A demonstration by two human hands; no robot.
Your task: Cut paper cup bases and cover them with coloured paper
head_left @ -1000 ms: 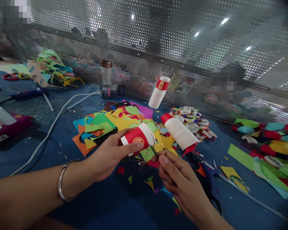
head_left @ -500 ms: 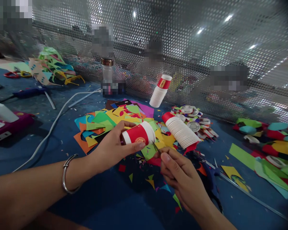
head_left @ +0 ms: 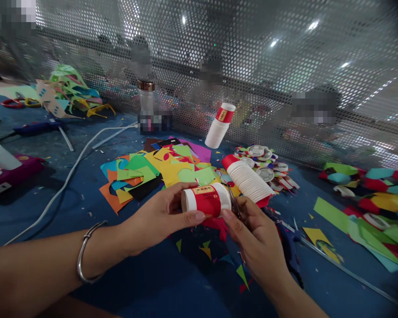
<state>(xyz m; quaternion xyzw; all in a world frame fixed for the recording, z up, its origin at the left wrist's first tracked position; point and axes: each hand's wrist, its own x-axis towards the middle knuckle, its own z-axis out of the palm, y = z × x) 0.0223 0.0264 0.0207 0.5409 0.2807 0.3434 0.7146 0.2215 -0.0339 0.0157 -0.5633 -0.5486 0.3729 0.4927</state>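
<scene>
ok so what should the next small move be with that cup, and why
Perhaps ease the slim dark metal tool a little along the rim of the red-and-white paper cup: the left hand holds the cup on its side, rim towards the right hand, which grips the tool right at that rim.

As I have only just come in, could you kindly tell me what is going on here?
A person's left hand holds a red-and-white paper cup on its side, while the right hand holds a slim dark tool, possibly scissors, at its rim. Cut coloured paper lies beyond, with a stack of cups on its side nearby.
</scene>
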